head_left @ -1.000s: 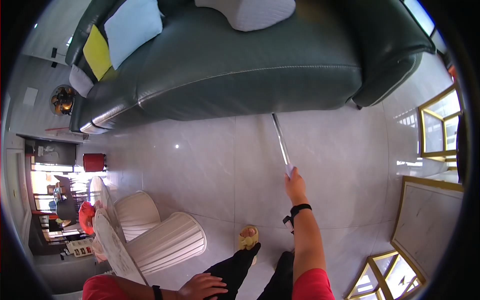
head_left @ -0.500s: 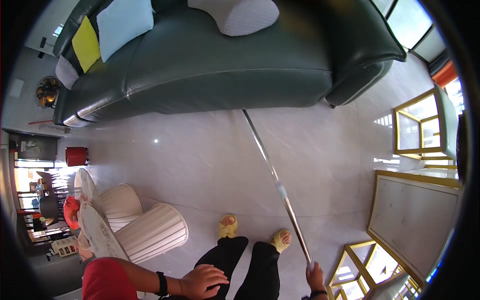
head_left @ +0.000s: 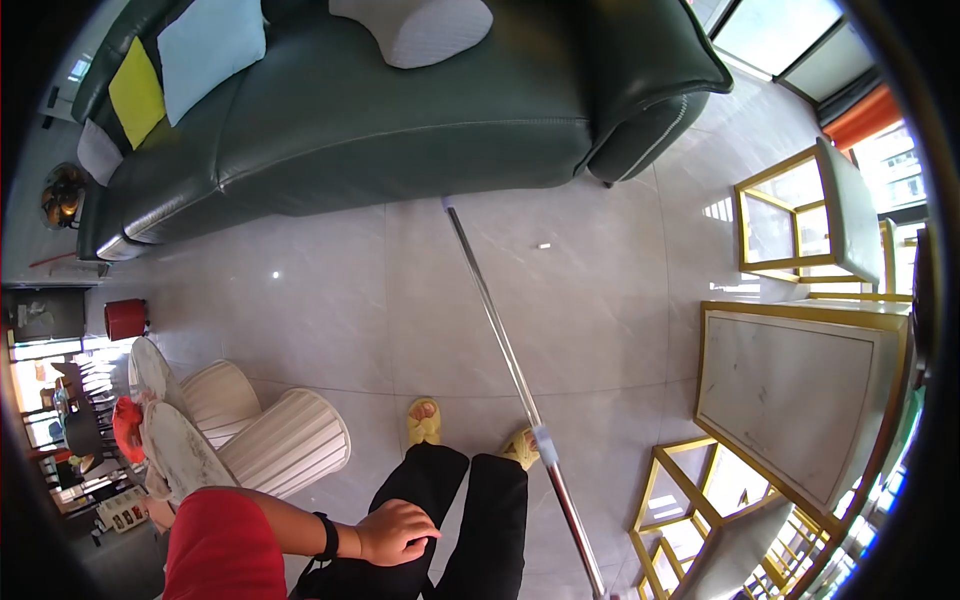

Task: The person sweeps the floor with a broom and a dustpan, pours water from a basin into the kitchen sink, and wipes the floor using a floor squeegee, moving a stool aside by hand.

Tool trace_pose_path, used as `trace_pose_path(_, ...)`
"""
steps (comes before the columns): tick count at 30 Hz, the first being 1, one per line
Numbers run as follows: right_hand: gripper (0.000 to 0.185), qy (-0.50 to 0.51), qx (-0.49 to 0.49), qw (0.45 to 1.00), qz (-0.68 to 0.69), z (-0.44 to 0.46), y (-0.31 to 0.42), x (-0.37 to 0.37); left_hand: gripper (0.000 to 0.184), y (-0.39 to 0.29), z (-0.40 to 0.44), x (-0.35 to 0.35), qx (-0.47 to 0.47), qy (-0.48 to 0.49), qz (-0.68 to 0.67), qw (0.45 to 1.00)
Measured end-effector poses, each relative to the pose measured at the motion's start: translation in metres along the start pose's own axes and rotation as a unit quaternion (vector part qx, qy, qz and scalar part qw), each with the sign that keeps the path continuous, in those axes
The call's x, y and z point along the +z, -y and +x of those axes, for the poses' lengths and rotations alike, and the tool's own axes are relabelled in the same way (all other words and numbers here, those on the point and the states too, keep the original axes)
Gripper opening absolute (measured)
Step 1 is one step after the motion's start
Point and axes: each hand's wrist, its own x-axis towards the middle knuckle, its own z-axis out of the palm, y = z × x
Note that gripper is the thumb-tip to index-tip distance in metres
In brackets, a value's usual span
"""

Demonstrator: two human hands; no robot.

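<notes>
A long shiny metal pole (head_left: 497, 325) slants across the floor. Its far end, with a pale purplish tip, lies at the lower front edge of the dark green leather sofa (head_left: 400, 150); whether anything is attached beyond is hidden. The near end runs out at the bottom edge, where my right hand is out of sight. My left hand (head_left: 395, 532) rests on my black-trousered thigh, fingers loosely bent and holding nothing. A small white object (head_left: 543, 246) lies on the tiles right of the pole, too small to name.
Marble-topped tables (head_left: 180, 450) with pleated white bases stand at left, near a red bin (head_left: 125, 319). On the right are a gold-framed marble table (head_left: 800, 395) and gold-framed chairs (head_left: 850, 215). Cushions (head_left: 212, 55) lie on the sofa.
The pole has been drawn back toward me, bringing its far tip into sight. My right hand has slipped below the view. The small white object now shows on the floor. The view has shifted right.
</notes>
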Motion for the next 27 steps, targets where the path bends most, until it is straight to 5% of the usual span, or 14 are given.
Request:
trace_pose_path(7,0.02,-0.204,-0.031,0.974,0.097,0.178,0.108,0.045,0.023,0.008,-0.002,-0.011,-0.018,0.025,0.001,1.0)
trace_pose_path(10,0.026,-0.224,-0.087,0.958,0.157,0.261,0.174,0.036,0.022,0.01,-0.003,-0.012,-0.016,0.028,0.0,0.999)
trace_pose_path(15,0.026,-0.169,-0.041,0.975,0.139,0.344,0.245,-0.006,0.019,0.008,-0.002,-0.015,-0.015,0.015,0.012,1.0)
trace_pose_path(20,0.025,-0.151,-0.042,0.982,0.11,0.32,0.221,-0.003,0.018,0.006,-0.003,-0.009,-0.03,0.0,0.021,0.999)
trace_pose_path(27,0.026,-0.031,0.038,0.998,0.044,0.15,0.081,0.008,0.015,-0.008,-0.002,0.006,-0.101,-0.027,0.063,0.993)
